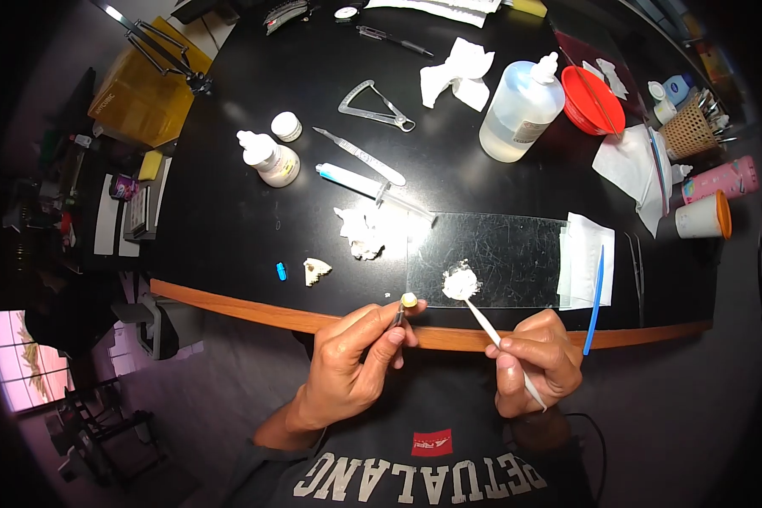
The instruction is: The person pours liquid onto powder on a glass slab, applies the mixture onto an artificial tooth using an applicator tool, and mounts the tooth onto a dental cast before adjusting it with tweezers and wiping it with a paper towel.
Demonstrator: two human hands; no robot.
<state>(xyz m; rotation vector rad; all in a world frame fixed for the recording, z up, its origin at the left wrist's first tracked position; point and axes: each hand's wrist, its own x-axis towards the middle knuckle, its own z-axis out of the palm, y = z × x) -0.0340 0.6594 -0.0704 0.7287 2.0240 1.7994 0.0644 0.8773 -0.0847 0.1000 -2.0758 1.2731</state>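
Near the table's front edge, my left hand (356, 360) pinches a small dark holder with a yellowish-white piece (409, 300) at its upper end. My right hand (540, 362) grips a thin white spatula (483, 322), whose tip touches a white powdery mound (460, 281) on a glass slab (508, 245). Left of the slab lie a crumpled white tissue (362, 234), a beige toothed piece (316, 272) and a small blue cap (282, 271). A blue-and-clear syringe (356, 182) lies behind the tissue. What the holder grips inside my fingers is partly hidden.
A dropper bottle (269, 159), round jar (286, 127), knife (360, 156) and metal caliper (377, 107) are farther back. At the right stand a large clear bottle (521, 110), red bowl (592, 101) and cup (703, 215). A blue stick (599, 292) crosses folded paper (586, 254).
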